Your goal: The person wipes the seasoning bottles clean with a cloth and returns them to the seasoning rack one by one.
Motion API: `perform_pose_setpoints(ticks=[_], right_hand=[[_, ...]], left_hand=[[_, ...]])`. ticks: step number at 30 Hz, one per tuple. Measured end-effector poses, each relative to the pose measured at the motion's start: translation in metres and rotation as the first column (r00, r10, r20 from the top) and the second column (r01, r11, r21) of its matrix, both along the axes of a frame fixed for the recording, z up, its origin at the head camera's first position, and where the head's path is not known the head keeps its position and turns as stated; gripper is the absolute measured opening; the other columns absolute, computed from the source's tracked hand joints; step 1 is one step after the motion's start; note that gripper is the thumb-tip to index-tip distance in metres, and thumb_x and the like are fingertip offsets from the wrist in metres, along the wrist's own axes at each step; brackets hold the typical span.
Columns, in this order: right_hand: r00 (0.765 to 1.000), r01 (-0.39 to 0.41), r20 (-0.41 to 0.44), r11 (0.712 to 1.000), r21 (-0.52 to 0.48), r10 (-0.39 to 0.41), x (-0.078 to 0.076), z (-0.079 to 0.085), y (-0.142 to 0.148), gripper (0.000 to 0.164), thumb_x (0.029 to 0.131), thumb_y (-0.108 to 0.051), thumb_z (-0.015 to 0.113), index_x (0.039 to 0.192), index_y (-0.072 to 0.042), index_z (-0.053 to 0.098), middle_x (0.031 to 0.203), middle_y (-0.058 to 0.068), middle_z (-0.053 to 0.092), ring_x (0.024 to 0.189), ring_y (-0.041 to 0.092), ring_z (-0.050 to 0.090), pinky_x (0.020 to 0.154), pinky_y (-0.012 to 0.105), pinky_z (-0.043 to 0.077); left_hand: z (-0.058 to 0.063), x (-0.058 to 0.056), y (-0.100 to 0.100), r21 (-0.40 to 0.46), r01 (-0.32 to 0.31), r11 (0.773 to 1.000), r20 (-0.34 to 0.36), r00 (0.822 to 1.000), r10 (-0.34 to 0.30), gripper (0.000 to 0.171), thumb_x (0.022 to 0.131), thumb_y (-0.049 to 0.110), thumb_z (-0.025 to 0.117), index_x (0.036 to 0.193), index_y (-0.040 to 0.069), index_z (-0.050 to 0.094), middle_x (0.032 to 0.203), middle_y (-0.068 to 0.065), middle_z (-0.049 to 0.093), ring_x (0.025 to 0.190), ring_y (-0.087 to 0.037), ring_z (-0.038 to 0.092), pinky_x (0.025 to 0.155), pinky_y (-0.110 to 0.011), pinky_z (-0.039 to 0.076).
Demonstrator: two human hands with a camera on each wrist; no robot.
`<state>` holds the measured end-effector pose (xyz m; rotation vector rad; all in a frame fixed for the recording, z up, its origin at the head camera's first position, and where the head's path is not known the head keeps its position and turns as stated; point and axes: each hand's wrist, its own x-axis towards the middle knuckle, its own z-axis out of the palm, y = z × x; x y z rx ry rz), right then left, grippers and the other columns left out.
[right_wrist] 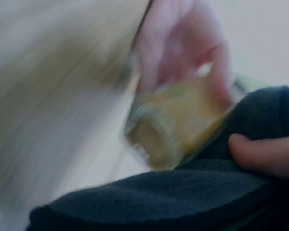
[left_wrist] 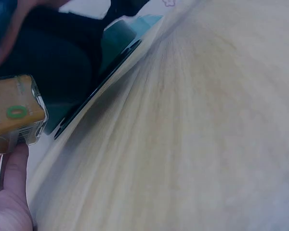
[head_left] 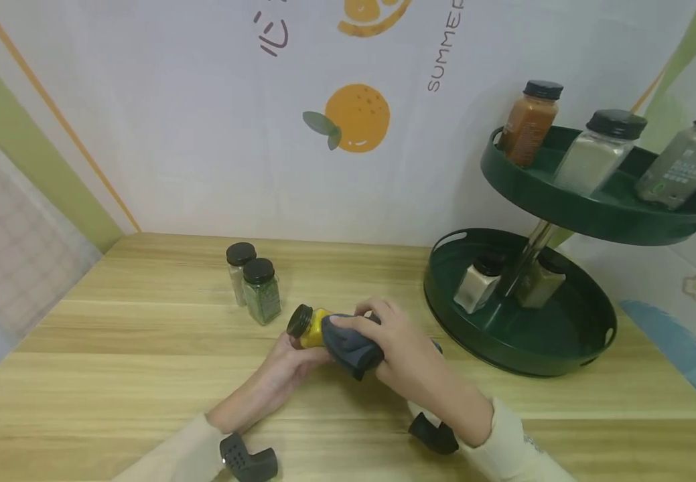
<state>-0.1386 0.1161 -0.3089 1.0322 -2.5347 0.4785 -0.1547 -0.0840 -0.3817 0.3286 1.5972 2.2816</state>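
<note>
My left hand (head_left: pixel 287 371) grips a spice jar (head_left: pixel 316 328) of yellow powder by its side, tilted above the table with its black lid to the left. A dark grey cloth (head_left: pixel 348 343) is pinched in my right hand (head_left: pixel 402 348), thumb on top, and overlaps the jar's right end in the head view. In the left wrist view the clear base of the jar (left_wrist: pixel 19 110) shows, with a label and barcode. The right wrist view is blurred; there the cloth (right_wrist: pixel 149 197) lies along the jar (right_wrist: pixel 183 118).
Two black-lidded jars, one with green flakes (head_left: pixel 262 298) and one paler (head_left: pixel 238 271), stand left on the wooden table (head_left: pixel 112 335). At right is a green two-tier rack (head_left: pixel 522 358), with three jars on its upper tray (head_left: pixel 601 217) and two below. A printed cloth (head_left: pixel 233 167) hangs behind.
</note>
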Motion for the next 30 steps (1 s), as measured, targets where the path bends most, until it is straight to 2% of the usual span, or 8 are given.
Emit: perform_pose_setpoints(ticks=[4, 7, 11, 13, 16, 19, 26, 30], right_hand=[[0.998, 0.061, 0.033, 0.998, -0.019, -0.061, -0.011, -0.006, 0.008, 0.082, 0.056, 0.022, 0.066, 0.122, -0.025, 0.060, 0.109, 0.004, 0.054, 0.105, 0.024, 0.053, 0.078, 0.034, 0.052], [0.997, 0.071, 0.032, 0.997, 0.007, -0.072, -0.011, -0.007, 0.008, 0.082, 0.055, 0.022, 0.065, 0.124, -0.023, 0.058, 0.109, 0.005, 0.054, 0.105, 0.025, 0.053, 0.081, 0.036, 0.051], [0.999, 0.044, -0.013, 0.998, 0.049, -0.043, -0.001, 0.000, 0.002, 0.083, 0.055, 0.017, 0.069, 0.126, -0.025, 0.057, 0.109, 0.006, 0.055, 0.104, 0.026, 0.052, 0.087, 0.040, 0.048], [1.000, 0.006, -0.030, 0.998, 0.066, -0.004, 0.007, 0.004, -0.002, 0.084, 0.055, 0.014, 0.071, 0.127, -0.026, 0.056, 0.110, 0.006, 0.055, 0.103, 0.024, 0.052, 0.087, 0.040, 0.048], [0.997, -0.049, -0.050, 0.993, 0.104, 0.054, 0.019, 0.010, -0.009, 0.086, 0.055, 0.011, 0.071, 0.129, -0.029, 0.054, 0.114, 0.004, 0.056, 0.101, 0.020, 0.051, 0.088, 0.040, 0.047], [0.996, -0.059, -0.061, 0.991, 0.117, 0.066, 0.024, 0.011, -0.013, 0.087, 0.054, 0.011, 0.070, 0.129, -0.030, 0.053, 0.116, 0.003, 0.056, 0.100, 0.019, 0.051, 0.087, 0.038, 0.048], [0.999, 0.031, -0.029, 0.999, 0.015, -0.031, 0.007, 0.004, -0.006, 0.080, 0.057, 0.014, 0.073, 0.124, -0.028, 0.058, 0.110, 0.004, 0.056, 0.102, 0.024, 0.055, 0.081, 0.038, 0.052], [0.995, 0.098, 0.008, 0.995, 0.008, -0.098, -0.004, 0.000, 0.002, 0.078, 0.057, 0.018, 0.070, 0.121, -0.025, 0.061, 0.109, 0.005, 0.057, 0.102, 0.026, 0.056, 0.081, 0.039, 0.052]], left_hand=[[0.000, 0.000, 0.001, -0.041, 0.004, 0.999, 0.015, 1.000, -0.004, 0.042, 0.080, 0.004, 0.066, 0.117, 0.013, 0.050, 0.107, 0.005, 0.061, 0.101, -0.011, 0.058, 0.092, -0.025, 0.047], [0.000, 0.000, 0.000, -0.052, 0.005, 0.999, 0.017, 1.000, -0.004, 0.041, 0.079, 0.006, 0.066, 0.117, 0.013, 0.051, 0.105, 0.006, 0.062, 0.100, -0.011, 0.058, 0.091, -0.025, 0.047], [-0.001, 0.000, -0.001, -0.046, 0.034, 0.998, -0.016, 0.999, -0.035, 0.037, 0.081, 0.005, 0.063, 0.115, 0.015, 0.052, 0.106, 0.007, 0.060, 0.101, -0.010, 0.057, 0.092, -0.026, 0.046], [-0.001, 0.000, -0.002, -0.048, 0.051, 0.998, -0.035, 0.998, -0.053, 0.035, 0.082, 0.005, 0.061, 0.114, 0.016, 0.052, 0.106, 0.008, 0.058, 0.101, -0.010, 0.055, 0.093, -0.026, 0.045], [-0.002, 0.000, -0.004, -0.070, 0.060, 0.996, -0.045, 0.997, -0.063, 0.029, 0.083, 0.005, 0.059, 0.108, 0.019, 0.052, 0.102, 0.011, 0.056, 0.099, -0.008, 0.052, 0.094, -0.027, 0.042], [-0.002, 0.000, -0.004, -0.085, 0.063, 0.994, -0.049, 0.997, -0.067, 0.025, 0.084, 0.006, 0.058, 0.103, 0.021, 0.052, 0.097, 0.013, 0.055, 0.096, -0.007, 0.051, 0.093, -0.028, 0.040], [0.000, -0.001, -0.002, -0.053, 0.049, 0.997, -0.036, 0.998, -0.051, 0.035, 0.082, 0.003, 0.059, 0.113, 0.017, 0.052, 0.105, 0.008, 0.058, 0.099, -0.009, 0.055, 0.091, -0.027, 0.045], [0.001, -0.001, -0.001, -0.066, 0.047, 0.997, -0.021, 0.999, -0.048, 0.039, 0.082, 0.006, 0.063, 0.117, 0.014, 0.051, 0.107, 0.006, 0.061, 0.101, -0.011, 0.057, 0.091, -0.027, 0.046]])
